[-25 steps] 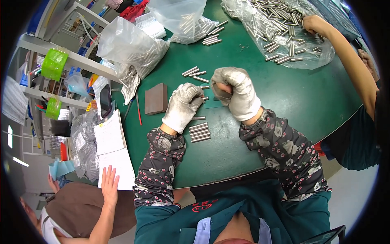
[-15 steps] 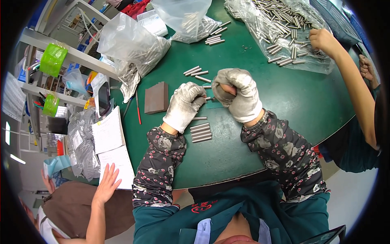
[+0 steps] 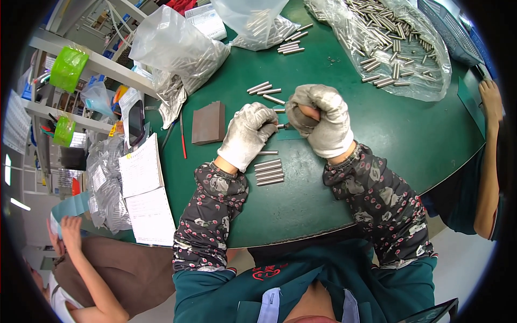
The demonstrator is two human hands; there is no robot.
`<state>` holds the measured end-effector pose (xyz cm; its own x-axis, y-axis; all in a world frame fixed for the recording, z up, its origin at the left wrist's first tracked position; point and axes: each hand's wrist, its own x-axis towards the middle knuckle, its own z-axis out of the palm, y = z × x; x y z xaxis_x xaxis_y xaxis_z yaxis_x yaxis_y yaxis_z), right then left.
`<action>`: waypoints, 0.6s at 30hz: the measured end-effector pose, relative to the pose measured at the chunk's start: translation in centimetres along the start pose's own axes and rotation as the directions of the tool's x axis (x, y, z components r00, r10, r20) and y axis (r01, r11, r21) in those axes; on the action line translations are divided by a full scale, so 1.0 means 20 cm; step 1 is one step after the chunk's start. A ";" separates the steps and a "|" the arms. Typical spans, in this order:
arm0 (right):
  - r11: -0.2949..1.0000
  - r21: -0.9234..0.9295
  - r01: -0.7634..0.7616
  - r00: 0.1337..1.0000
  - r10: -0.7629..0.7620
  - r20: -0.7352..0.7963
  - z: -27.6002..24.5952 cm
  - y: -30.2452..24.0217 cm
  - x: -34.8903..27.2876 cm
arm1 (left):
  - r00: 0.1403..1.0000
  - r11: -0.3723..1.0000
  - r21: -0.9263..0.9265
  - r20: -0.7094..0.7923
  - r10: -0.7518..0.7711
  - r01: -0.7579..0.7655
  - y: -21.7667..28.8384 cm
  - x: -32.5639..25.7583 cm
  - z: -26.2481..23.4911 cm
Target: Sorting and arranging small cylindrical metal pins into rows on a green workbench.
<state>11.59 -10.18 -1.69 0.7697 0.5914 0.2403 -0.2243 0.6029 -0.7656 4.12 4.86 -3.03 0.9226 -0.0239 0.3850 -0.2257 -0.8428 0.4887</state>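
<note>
Two gloved hands work over the green tabletop. The left hand and the right hand meet above a thin metal rod, whose short visible length spans the gap between them. The left fingers are curled narrow and pinch one end of the rod; the right fingers are clenched into a tight fist around the other end, with a dark pad showing inside the grip. Directly below the left hand lies a row of four finished rods, side by side and parallel, with one single rod just above them. Above the hands, a loose group of about four rods lies on the tabletop. One brown rectangular block sits left of the left hand, with one red pencil beside it. Three clear plastic bags hold further rods: one left bag, one middle bag, and one large right bag, whose count cannot be determined. Another person's hand rests at the right tabletop edge; a third person's hand appears lower left.
</note>
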 end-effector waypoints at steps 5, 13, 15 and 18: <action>1.000 0.014 -0.007 1.000 0.007 0.020 0.00 -0.01 -0.01 | 1.000 1.000 -0.001 -0.003 0.005 -0.005 0.00 0.00 0.01; 0.996 -0.085 -0.025 1.000 0.026 0.009 0.02 0.00 0.02 | 0.999 1.000 -0.002 0.009 -0.031 0.031 0.01 0.01 0.02; 0.998 -0.044 -0.049 0.999 0.050 0.010 0.03 0.00 0.02 | 1.000 1.000 -0.002 0.006 -0.023 0.023 0.02 0.01 0.01; 0.999 -0.040 -0.035 0.991 0.040 0.127 -0.02 0.00 0.01 | 0.999 0.999 0.036 0.003 -0.032 0.032 0.03 0.01 0.02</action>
<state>11.90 -10.20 -1.89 0.6782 0.6782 0.2830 -0.2273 0.5598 -0.7968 4.30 4.16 -2.98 0.9303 0.0015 0.3667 -0.1848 -0.8619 0.4722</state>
